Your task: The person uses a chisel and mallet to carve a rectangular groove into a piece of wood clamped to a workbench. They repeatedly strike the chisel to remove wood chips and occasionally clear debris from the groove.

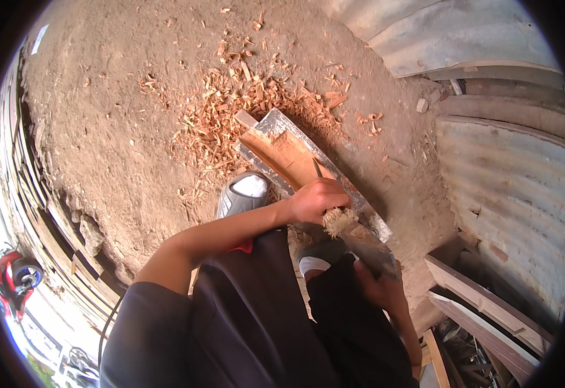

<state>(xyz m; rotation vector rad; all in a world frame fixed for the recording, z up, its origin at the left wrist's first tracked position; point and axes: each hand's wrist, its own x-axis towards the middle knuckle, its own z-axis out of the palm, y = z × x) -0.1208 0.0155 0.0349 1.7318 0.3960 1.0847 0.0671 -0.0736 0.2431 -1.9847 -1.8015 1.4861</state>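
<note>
A long wooden piece with a hollowed, orange-brown inside (295, 157) and pale, worn, flaking edges lies slantwise in front of me. My left hand (321, 198) is closed round a chisel, and its dark narrow blade (318, 168) points into the hollow. The chisel's frayed, splayed wooden end (339, 221) sticks out behind that fist. Right beside this end is a thick greyish wooden mallet (371, 249), blurred. My right hand (378, 284) is wrapped round it, with the fingers partly hidden.
Wood shavings (250, 97) are heaped on the dirt floor beyond the piece. My shoe (243, 193) stands against its left side. Corrugated metal sheets (509, 194) and a wooden box (483, 297) border the right. Stacked boards (36, 200) and a red motorcycle (14, 281) are at the left.
</note>
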